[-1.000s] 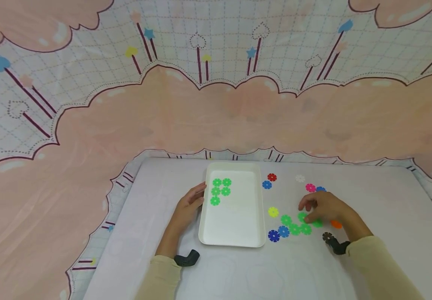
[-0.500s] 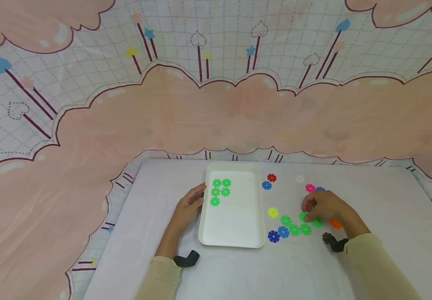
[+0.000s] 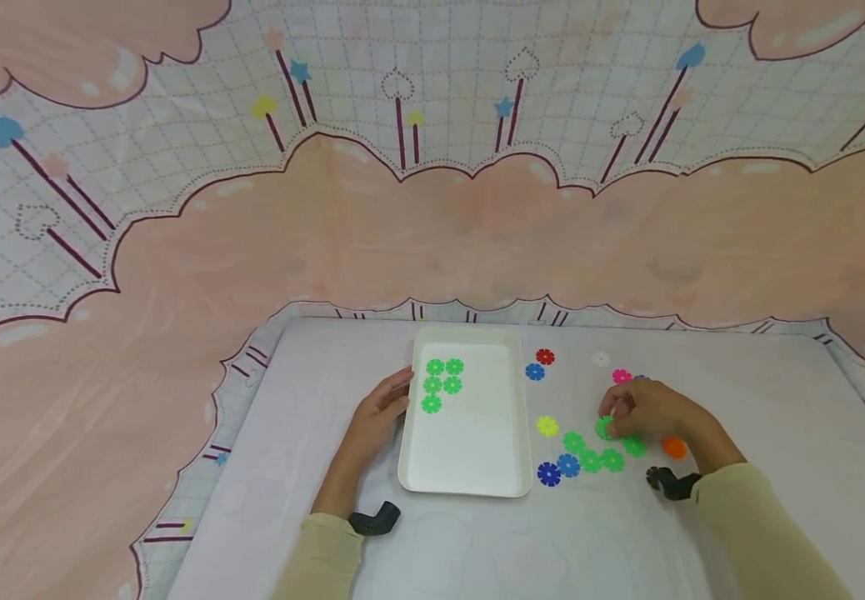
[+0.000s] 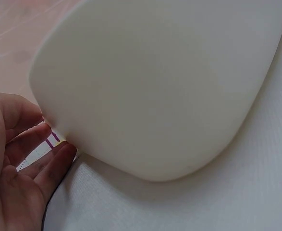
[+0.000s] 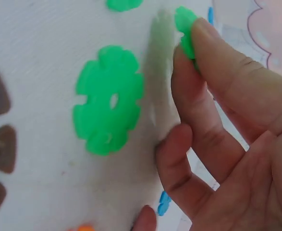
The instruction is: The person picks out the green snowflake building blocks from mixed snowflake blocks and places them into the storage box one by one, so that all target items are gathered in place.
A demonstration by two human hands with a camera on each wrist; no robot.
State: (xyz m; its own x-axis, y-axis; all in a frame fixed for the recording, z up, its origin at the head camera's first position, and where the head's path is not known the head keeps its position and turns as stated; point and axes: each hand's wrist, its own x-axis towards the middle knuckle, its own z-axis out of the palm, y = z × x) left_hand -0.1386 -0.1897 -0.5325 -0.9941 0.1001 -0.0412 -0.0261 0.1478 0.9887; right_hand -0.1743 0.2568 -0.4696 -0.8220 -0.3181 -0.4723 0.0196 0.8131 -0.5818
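Observation:
My right hand point(image 3: 646, 407) pinches a green snowflake disc point(image 3: 605, 427) between thumb and forefinger. In the right wrist view that held disc point(image 5: 185, 29) stands tilted, slightly above the table. Another green disc point(image 5: 109, 101) lies flat beside the hand. My left hand point(image 3: 376, 419) rests with extended fingers against the left side of the white tray point(image 3: 470, 450). In the left wrist view, its fingertips point(image 4: 64, 149) touch the tray's outer wall. Inside the tray, several green discs point(image 3: 452, 385) lie in two columns at the upper left.
Around the right hand lie more green discs point(image 3: 590, 461), a yellow disc point(image 3: 547, 426), a dark blue disc point(image 3: 548, 474), an orange disc point(image 3: 674, 447) and a pink disc point(image 3: 622, 377). A red disc point(image 3: 545, 357) lies near the tray's right rim. One blue disc is partly hidden by the hand.
The right hand's fingers have closed on a green disc and tilted it up from the table. The left hand and the tray have stayed in place.

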